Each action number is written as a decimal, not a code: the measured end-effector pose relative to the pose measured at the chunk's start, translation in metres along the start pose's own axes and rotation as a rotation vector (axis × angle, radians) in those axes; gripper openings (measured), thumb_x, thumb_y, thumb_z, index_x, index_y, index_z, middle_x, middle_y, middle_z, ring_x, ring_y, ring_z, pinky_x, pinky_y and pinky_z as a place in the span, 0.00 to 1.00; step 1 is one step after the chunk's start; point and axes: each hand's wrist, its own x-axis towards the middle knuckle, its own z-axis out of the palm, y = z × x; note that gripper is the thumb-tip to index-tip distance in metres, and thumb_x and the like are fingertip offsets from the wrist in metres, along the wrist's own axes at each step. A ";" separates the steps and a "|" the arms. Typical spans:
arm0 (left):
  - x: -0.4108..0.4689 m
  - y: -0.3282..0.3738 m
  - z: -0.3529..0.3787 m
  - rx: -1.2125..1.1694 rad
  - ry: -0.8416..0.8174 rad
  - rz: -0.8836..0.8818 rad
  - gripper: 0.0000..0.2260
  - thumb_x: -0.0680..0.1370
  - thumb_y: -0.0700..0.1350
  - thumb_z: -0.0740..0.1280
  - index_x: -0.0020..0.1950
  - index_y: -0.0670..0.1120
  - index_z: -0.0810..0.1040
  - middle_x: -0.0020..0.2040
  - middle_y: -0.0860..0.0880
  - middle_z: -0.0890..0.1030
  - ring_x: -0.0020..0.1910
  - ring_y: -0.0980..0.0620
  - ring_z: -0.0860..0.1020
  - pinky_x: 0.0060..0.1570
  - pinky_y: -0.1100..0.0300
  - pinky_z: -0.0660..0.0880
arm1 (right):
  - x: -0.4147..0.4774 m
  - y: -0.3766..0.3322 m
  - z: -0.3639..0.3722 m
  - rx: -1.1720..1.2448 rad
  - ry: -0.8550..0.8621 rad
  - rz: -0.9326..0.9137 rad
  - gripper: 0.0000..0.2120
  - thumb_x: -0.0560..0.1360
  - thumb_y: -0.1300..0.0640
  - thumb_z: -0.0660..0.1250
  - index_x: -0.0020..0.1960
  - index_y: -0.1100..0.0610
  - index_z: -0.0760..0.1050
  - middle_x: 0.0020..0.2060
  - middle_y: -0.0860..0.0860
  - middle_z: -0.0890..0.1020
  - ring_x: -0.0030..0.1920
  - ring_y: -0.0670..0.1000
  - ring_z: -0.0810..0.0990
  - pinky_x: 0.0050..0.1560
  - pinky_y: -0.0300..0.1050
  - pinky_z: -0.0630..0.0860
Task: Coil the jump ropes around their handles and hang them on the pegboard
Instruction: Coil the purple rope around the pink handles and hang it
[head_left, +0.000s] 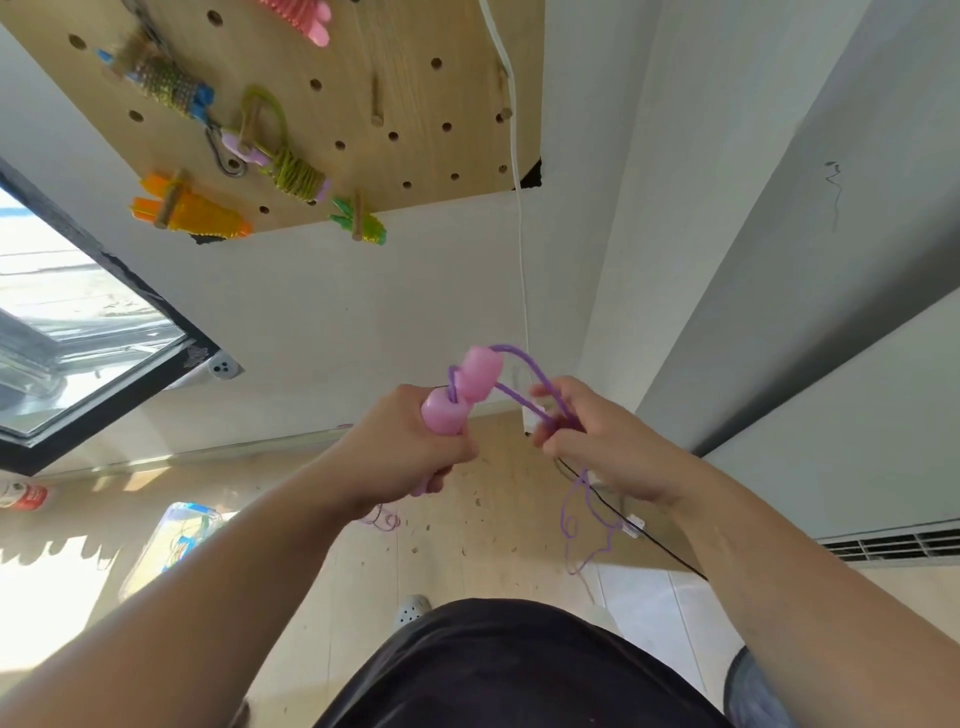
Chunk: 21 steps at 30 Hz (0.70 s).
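The two pink plastic jump-rope handles (460, 397) stand side by side, long axes running up and slightly right, their capped ends pointing toward the wall. The left hand (410, 447) is fisted around their lower shafts, so it is the nearer hand to them. The thin purple plastic rope (524, 374) arches off the handle tops to the right, where the right hand (597, 441) pinches a doubled stretch of it between thumb and fingertips, just beside the handles. The loose remainder dangles below that hand toward the wooden floor (467, 545). The next wrap, I judge, has to carry the rope leftward across the upright handles.

Counted: one rope being coiled, two handles, and on the wooden pegboard (363, 62) above left, at least five coiled ropes already hang, with a few bare pegs at its right.
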 end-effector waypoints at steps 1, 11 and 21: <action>0.001 0.001 0.000 0.033 -0.049 -0.006 0.05 0.73 0.36 0.71 0.40 0.35 0.78 0.27 0.42 0.77 0.27 0.47 0.75 0.33 0.56 0.75 | 0.000 -0.002 0.001 0.052 -0.054 -0.058 0.27 0.69 0.54 0.68 0.66 0.39 0.68 0.53 0.53 0.82 0.55 0.49 0.81 0.60 0.47 0.77; 0.001 -0.002 -0.001 0.030 -0.348 -0.035 0.11 0.69 0.30 0.70 0.37 0.47 0.81 0.29 0.41 0.75 0.25 0.47 0.72 0.27 0.59 0.72 | -0.001 -0.031 0.020 -0.165 -0.195 -0.186 0.13 0.77 0.46 0.68 0.60 0.47 0.75 0.42 0.49 0.82 0.39 0.45 0.82 0.45 0.51 0.81; 0.002 -0.002 0.030 0.548 0.203 0.085 0.13 0.71 0.43 0.67 0.51 0.48 0.65 0.42 0.52 0.78 0.41 0.48 0.78 0.40 0.51 0.77 | 0.004 -0.030 0.048 -0.078 0.244 -0.120 0.18 0.82 0.44 0.56 0.43 0.56 0.73 0.35 0.50 0.79 0.38 0.54 0.78 0.45 0.61 0.77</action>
